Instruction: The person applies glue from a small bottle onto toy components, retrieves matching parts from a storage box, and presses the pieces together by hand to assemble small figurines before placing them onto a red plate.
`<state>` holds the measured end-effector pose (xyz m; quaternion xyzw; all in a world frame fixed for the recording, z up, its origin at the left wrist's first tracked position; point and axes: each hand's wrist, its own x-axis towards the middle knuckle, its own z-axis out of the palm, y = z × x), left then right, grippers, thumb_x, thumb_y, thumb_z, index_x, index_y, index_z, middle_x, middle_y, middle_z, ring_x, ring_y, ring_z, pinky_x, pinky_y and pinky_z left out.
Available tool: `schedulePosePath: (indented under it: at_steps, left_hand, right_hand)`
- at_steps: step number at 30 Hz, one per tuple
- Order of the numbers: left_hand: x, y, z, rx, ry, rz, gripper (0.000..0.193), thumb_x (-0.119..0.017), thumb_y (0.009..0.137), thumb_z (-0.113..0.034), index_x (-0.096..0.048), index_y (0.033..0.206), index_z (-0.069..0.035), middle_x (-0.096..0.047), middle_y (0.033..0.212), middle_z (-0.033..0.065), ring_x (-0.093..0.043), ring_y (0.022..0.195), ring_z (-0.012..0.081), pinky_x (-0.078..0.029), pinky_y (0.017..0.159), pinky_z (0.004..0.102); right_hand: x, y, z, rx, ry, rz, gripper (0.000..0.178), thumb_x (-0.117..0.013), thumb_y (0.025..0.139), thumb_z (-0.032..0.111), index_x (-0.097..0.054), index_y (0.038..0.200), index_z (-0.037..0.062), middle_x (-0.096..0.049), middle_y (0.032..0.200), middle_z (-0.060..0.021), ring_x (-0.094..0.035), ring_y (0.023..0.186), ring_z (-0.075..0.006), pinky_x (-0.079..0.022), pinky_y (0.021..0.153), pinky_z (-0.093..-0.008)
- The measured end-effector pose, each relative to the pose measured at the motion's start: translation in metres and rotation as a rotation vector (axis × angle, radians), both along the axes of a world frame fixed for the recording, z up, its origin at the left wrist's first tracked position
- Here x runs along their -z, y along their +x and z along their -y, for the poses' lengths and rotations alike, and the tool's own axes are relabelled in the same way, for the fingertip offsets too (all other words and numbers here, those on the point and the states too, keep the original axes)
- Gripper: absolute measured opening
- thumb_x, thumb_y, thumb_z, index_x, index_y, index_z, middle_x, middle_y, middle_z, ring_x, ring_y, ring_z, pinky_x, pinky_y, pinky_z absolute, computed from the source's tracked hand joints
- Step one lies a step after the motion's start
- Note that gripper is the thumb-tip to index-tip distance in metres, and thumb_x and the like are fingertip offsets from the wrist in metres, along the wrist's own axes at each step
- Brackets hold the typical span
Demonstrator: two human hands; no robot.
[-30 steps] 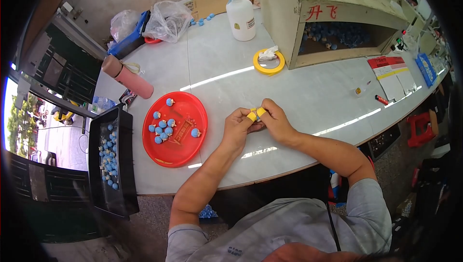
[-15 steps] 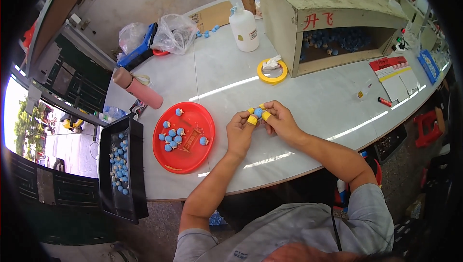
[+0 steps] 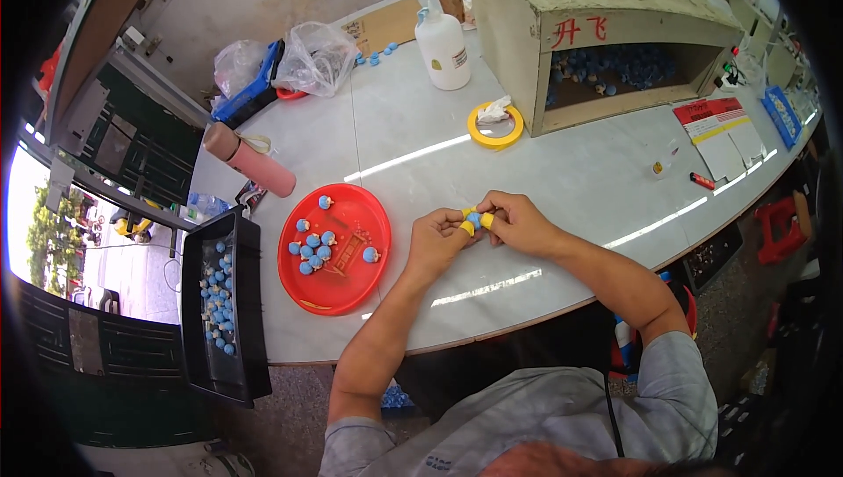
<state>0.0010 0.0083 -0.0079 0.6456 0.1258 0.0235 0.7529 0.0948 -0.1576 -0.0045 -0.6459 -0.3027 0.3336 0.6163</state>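
Note:
Between my two hands, over the table in front of me, is a small round blue piece [image 3: 475, 218]. My left hand [image 3: 436, 238] pinches it from the left, and my right hand [image 3: 518, 224] pinches it from the right. Yellow coverings wrap the thumb and fingertip of each hand and hide much of the piece. To the left of my hands lies a round red tray [image 3: 376, 214]. Several blue balls with pale parts [image 3: 314, 251] sit on it.
A black bin [image 3: 255, 301] with more blue balls stands at the left table edge. Beyond my hands are yellow tape [image 3: 475, 132], a white bottle [image 3: 443, 51] and a cream open-fronted box [image 3: 505, 47] with blue pieces inside. A pink flask [image 3: 263, 168] lies behind the tray.
My hands have moved slightly nearer to me and closed more tightly around the blue piece, so less of it shows. The tray and its balls look the same.

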Motion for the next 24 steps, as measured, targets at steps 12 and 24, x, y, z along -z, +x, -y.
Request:
schedulePosePath:
  at_steps: [12,24]
  left_hand:
    - [0.013,0.001,0.003,-0.034,-0.020,0.033,0.014,-0.054,0.084,0.008,-0.057,0.098,0.010,-0.064,0.100,0.0158,-0.068,0.088,0.0236,-0.058,0.082,0.0325]
    - [0.015,0.001,0.005,-0.072,0.067,0.061,0.014,-0.056,0.085,0.008,-0.055,0.099,0.010,-0.063,0.100,0.0174,-0.067,0.090,0.0239,-0.058,0.084,0.0334]
  right_hand:
    - [0.003,-0.006,-0.002,0.064,0.021,0.142,0.019,-0.045,0.083,-0.007,-0.054,0.099,-0.0063,-0.061,0.075,-0.0110,-0.058,0.058,-0.0122,-0.047,0.055,-0.0280]
    - [0.004,-0.001,-0.002,0.069,0.023,-0.008,0.019,-0.048,0.088,-0.004,-0.055,0.105,-0.0051,-0.063,0.083,-0.0093,-0.062,0.064,-0.0112,-0.049,0.057,-0.0251]
